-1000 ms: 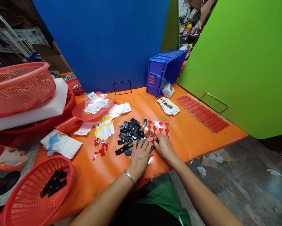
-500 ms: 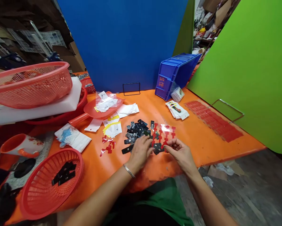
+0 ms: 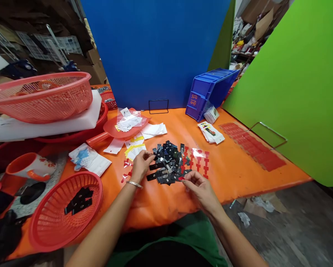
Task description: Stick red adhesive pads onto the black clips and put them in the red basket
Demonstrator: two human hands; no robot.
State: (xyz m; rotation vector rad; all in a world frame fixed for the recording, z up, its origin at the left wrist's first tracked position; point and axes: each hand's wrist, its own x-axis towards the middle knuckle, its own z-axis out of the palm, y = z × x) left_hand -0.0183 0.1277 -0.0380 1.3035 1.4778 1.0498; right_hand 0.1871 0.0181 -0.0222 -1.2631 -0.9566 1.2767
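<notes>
A heap of black flat clips point(image 3: 167, 163) with metal parts lies on the orange tabletop in front of me. My left hand point(image 3: 140, 167) is at the heap's left side, thumb and forefinger a little apart near the edge clips; nothing shows in it. At the lower right of the heap, my right hand point(image 3: 200, 188) pinches a small red sticker point(image 3: 181, 178) between thumb and forefinger. Just beyond that hand is a clear sheet with rows of red T-shaped stickers point(image 3: 199, 160). Several loose red pieces point(image 3: 125, 175) lie left of my left hand, partly hidden by it.
Nearer on the left stands a red basket point(image 3: 94, 211) holding several black clips. Left and behind are a mug point(image 3: 30, 167), a red scoop point(image 3: 110, 128) and white cards point(image 3: 155, 129). A blue crate point(image 3: 195, 100) leans at the back; red sheets point(image 3: 249, 146) lie right.
My left hand has moved left, off the heap to its side. My right hand has come left and nearer from the sticker sheet, with a red sticker at its fingertips.
</notes>
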